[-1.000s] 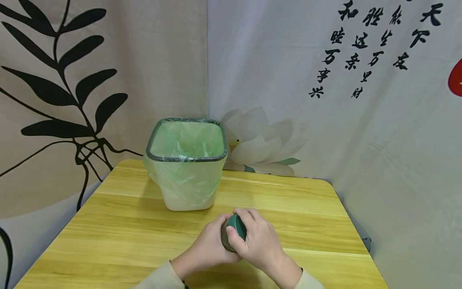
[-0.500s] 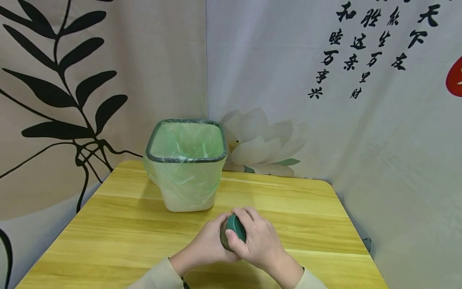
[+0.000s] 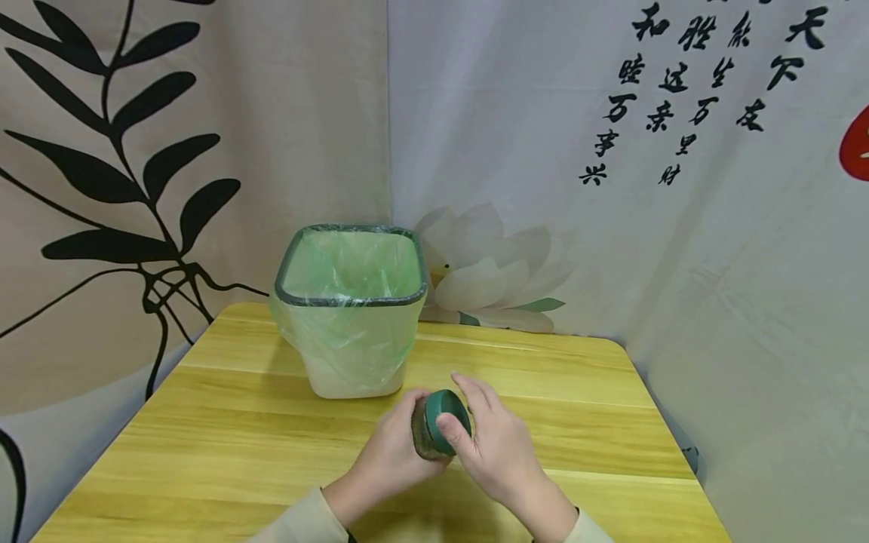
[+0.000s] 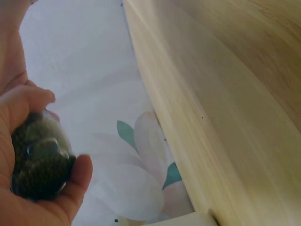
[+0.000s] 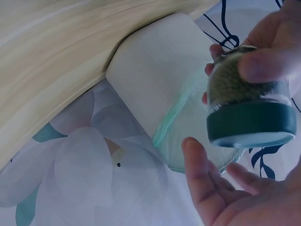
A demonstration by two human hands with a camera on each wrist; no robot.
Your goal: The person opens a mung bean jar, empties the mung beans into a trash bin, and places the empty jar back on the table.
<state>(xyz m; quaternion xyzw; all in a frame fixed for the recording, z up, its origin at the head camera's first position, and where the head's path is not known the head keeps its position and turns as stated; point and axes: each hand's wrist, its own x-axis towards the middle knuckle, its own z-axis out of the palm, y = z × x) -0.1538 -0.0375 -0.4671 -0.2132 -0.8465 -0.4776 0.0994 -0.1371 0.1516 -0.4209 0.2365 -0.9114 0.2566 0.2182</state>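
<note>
A small clear jar (image 3: pixel 422 440) full of dark greenish bits is gripped by my left hand (image 3: pixel 383 452) above the table. Its green lid (image 3: pixel 440 405) faces right and toward me in the head view. My right hand (image 3: pixel 504 454) is beside the lid, fingers spread, and its thumb overlaps the lid there. From the right wrist view, the right hand (image 5: pixel 225 197) shows a gap below the lid (image 5: pixel 251 125), while the left thumb presses the jar's side. In the left wrist view the rounded glass base of the jar (image 4: pixel 42 160) shows between the left fingers and thumb.
A white bin (image 3: pixel 356 377) with a dark rim and a green plastic liner (image 3: pixel 353 332) stands on the wooden table (image 3: pixel 224 437), beyond the hands. Behind the table hang cloth backdrops (image 3: pixel 516 136) printed with leaves, a lotus and writing.
The right fingers have loosened from around the lid and spread away from it. More of the lid shows, and the jar has shifted slightly upward in the left hand's grip.
</note>
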